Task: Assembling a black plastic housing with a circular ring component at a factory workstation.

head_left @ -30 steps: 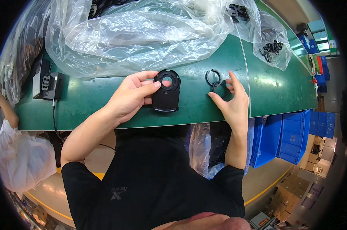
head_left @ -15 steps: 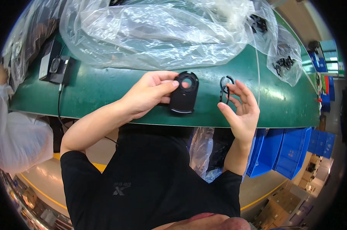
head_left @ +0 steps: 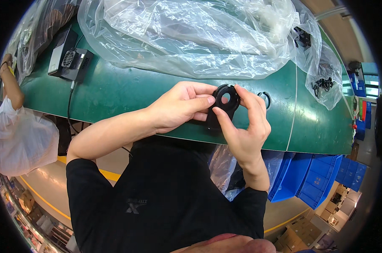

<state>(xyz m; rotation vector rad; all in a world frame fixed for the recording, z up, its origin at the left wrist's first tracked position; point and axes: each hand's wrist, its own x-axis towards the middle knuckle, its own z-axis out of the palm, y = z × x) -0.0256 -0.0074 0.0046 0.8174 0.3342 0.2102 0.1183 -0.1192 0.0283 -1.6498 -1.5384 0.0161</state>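
My left hand point(head_left: 174, 107) is closed on the left edge of a black plastic cover point(head_left: 214, 121), flat with a rounded top and a round hole. My right hand point(head_left: 250, 128) pinches a black ring point(head_left: 235, 101) between thumb and fingers and holds it against the cover, around the hole. Whether the ring sits fully in place I cannot tell. A second black ring point(head_left: 265, 99) lies on the green table point(head_left: 136, 92), just beyond the right fingers.
A large clear plastic bag point(head_left: 191, 42) spreads over the table's far side. Small black parts point(head_left: 323, 84) show in a bag at the right. A black device point(head_left: 75, 63) with a cable stands at the left. Blue bins point(head_left: 319, 179) are below the right edge. Another person's arm point(head_left: 13, 86) shows far left.
My right hand has moved left and brought its ring onto the cover. The other ring now shows by itself on the table. The view has shifted slightly.
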